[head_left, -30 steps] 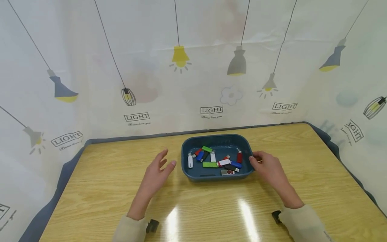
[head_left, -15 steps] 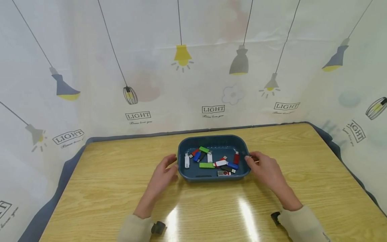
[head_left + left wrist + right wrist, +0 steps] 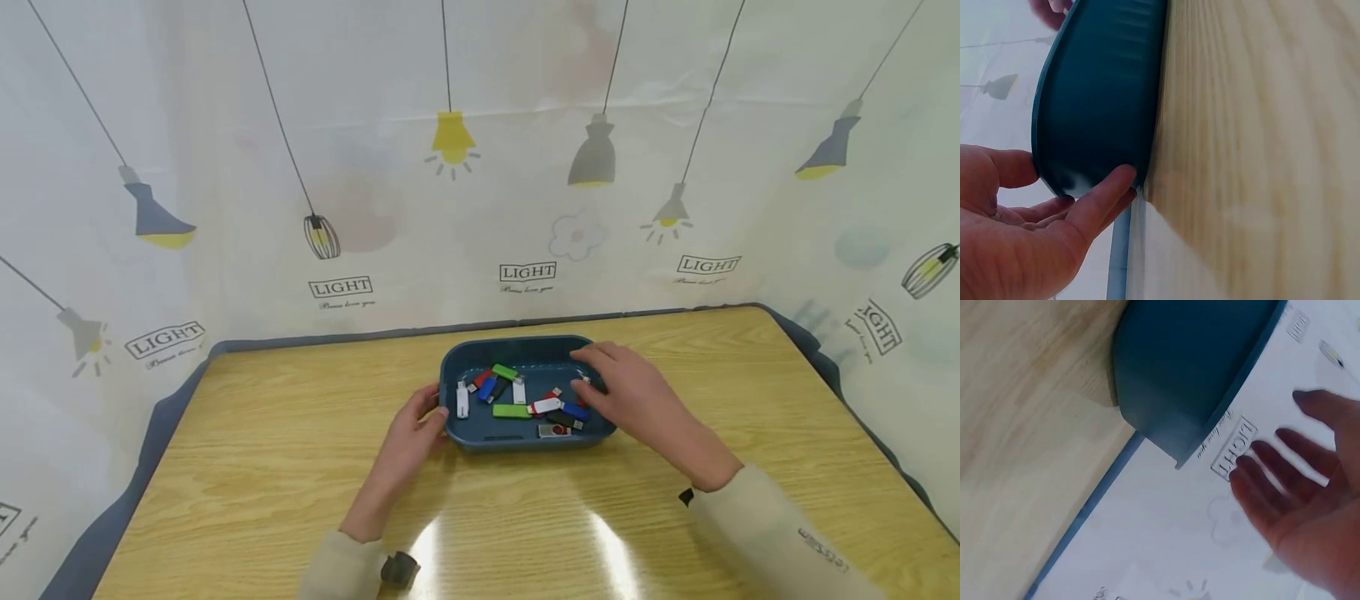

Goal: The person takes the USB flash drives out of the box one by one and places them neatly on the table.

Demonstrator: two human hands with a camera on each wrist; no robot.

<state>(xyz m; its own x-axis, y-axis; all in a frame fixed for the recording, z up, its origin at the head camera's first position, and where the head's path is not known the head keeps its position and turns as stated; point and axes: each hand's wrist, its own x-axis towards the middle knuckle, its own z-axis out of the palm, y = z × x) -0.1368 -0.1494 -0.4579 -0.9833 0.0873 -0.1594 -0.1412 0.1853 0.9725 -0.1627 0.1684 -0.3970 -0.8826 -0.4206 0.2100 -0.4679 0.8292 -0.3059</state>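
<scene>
A dark blue plastic basket (image 3: 517,444) sits on the table with several USB flash drives inside, in white, green, blue, red and black. At its left end my left hand (image 3: 408,433) holds the basket, thumb at the rim and fingers against the outer wall; the left wrist view shows this hand (image 3: 1041,231) at the basket's corner (image 3: 1097,106). My right hand (image 3: 637,396) hovers over the basket's right end, thumb and fingers apart, with nothing between them. It partly hides the red flash drive there. In the right wrist view, the right hand (image 3: 1310,506) is above the rim.
The wooden table (image 3: 262,467) extends around the basket on every side. Behind it stands a pale cloth backdrop (image 3: 420,283) printed with lamps and the word LIGHT. A dark strip (image 3: 360,336) runs along the table's back edge.
My left hand has moved right to the basket's left end and taken hold. The basket shifted slightly left. My right hand has let go of the right rim and risen over the inside.
</scene>
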